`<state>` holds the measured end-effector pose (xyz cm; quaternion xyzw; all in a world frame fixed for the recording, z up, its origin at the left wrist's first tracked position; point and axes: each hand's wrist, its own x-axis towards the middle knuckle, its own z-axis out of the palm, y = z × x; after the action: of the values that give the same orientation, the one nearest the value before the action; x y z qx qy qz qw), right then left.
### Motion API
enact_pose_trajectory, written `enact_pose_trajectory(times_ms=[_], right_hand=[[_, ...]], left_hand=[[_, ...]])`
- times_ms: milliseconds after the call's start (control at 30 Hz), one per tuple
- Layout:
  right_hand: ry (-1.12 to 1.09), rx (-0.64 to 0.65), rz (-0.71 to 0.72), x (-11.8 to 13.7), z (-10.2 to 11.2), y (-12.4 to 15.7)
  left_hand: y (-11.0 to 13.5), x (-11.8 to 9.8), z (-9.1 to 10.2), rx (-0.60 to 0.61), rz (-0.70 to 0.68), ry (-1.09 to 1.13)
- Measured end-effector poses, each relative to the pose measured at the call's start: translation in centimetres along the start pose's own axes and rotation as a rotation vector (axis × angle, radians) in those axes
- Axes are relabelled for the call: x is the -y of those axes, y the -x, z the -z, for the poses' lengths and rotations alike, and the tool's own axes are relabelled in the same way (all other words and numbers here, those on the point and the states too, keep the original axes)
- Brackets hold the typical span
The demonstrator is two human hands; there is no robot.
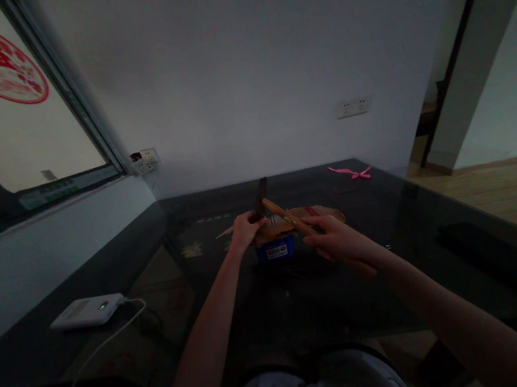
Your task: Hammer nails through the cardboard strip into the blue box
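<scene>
My left hand (244,229) is closed around the lower end of a dark, flat, narrow piece (262,194) that stands up from the fingers; its kind is hard to make out in the dim light. My right hand (337,240) grips a light-brown wooden stick (286,215), whose far tip comes close to the dark piece; whether they touch I cannot tell. Below both hands sits a blue container (276,249) with a white label. Crumpled brown printed paper (323,211) lies over its top and spreads to the right, partly covered by my hands.
All this is on a dark glossy table (238,314). A white power bank (88,311) with a white cable (100,341) lies at the left. A pink ribbon (352,172) is at the back right, and a dark flat object (504,256) at the right. A wall (242,91) stands behind.
</scene>
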<state>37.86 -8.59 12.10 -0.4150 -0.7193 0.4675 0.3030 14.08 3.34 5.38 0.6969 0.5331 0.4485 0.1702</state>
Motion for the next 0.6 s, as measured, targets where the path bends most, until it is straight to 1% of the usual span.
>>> enact_pose_trajectory(times_ms=[133,333,433,600], right_hand=[[-0.036,-0.018,0.083,0.0,0.1,0.3],[-0.06,0.035,0.009,-0.3,-0.2,0.5],[-0.094,0.021,0.04,-0.3,-0.2,0.5],[-0.117,-0.01,0.099,0.2,0.4,1.2]], left_hand=[[0.0,0.1,-0.1,0.005,-0.004,0.065],[-0.1,-0.1,0.0,0.016,0.031,-0.004],[-0.1,0.0,0.0,0.016,0.038,0.016],[-0.2,0.5,-0.3,0.009,-0.014,0.07]])
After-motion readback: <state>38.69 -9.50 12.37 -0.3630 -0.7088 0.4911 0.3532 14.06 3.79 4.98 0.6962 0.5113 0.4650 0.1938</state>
